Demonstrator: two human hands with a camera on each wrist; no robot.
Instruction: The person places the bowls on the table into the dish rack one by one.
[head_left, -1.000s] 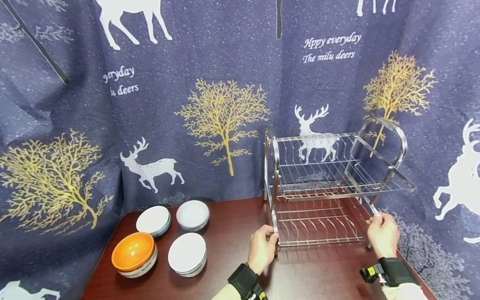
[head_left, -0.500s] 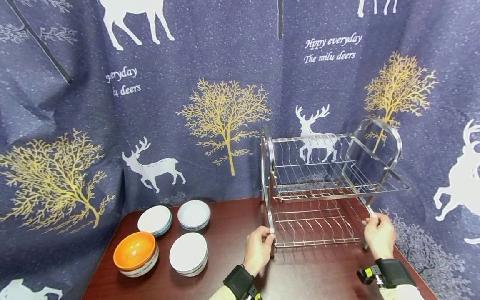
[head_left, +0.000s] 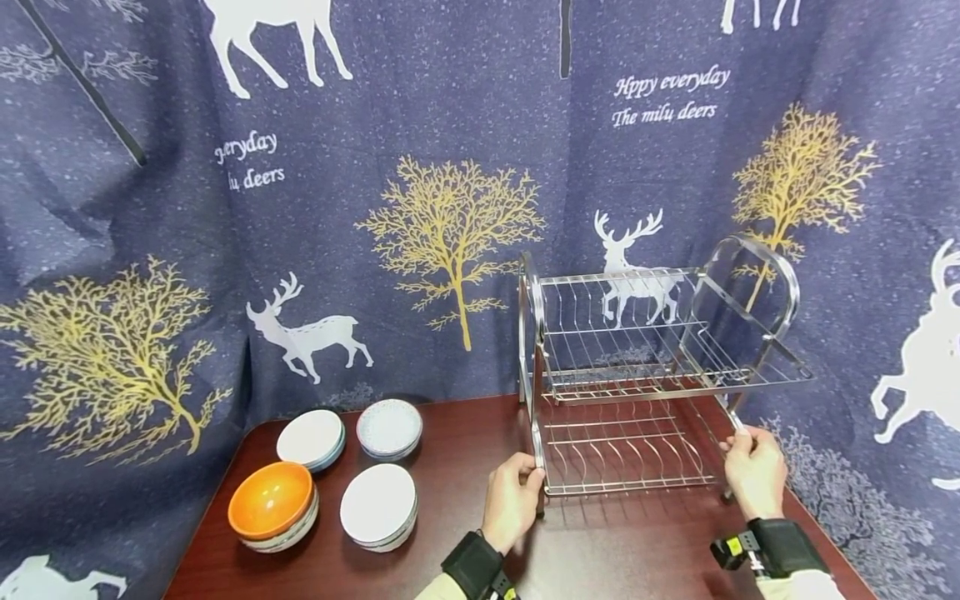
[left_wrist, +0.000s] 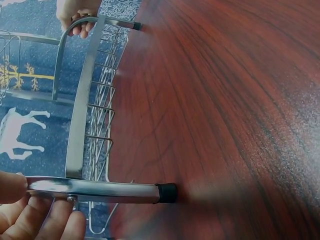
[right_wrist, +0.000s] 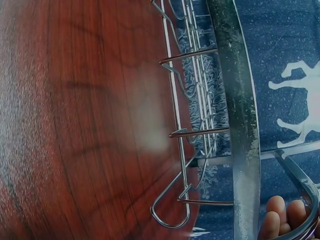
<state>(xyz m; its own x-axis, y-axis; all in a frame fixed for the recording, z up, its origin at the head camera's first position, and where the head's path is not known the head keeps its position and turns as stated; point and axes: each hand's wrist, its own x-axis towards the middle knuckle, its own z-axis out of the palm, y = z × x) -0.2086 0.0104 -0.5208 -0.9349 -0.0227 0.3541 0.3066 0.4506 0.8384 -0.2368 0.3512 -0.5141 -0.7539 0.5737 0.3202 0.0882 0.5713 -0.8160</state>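
A two-tier chrome dish rack [head_left: 675, 391] stands at the right of the table in the head view. My left hand [head_left: 510, 500] grips its left front leg low down, thumb on one side and fingers curled on the other. In the left wrist view that leg [left_wrist: 110, 190] ends in a black foot close over the wood. On the far side, my right hand [head_left: 756, 473] holds the right front leg at about the same height. The right wrist view shows a flat metal bar [right_wrist: 240, 110] of the rack and curled fingertips [right_wrist: 272, 220] beside a curved tube.
Left on the brown table [head_left: 457, 450] are stacked bowls: an orange bowl [head_left: 270, 498] on patterned ones, white bowls [head_left: 378, 502], white-and-blue bowls [head_left: 310, 436] and pale speckled bowls [head_left: 389, 427]. A blue deer-print curtain [head_left: 480, 83] hangs behind the table's back edge.
The dish rack has shifted a little to the left, with both hands still holding its front legs and moving along with it. The bowls keep their places on the table.
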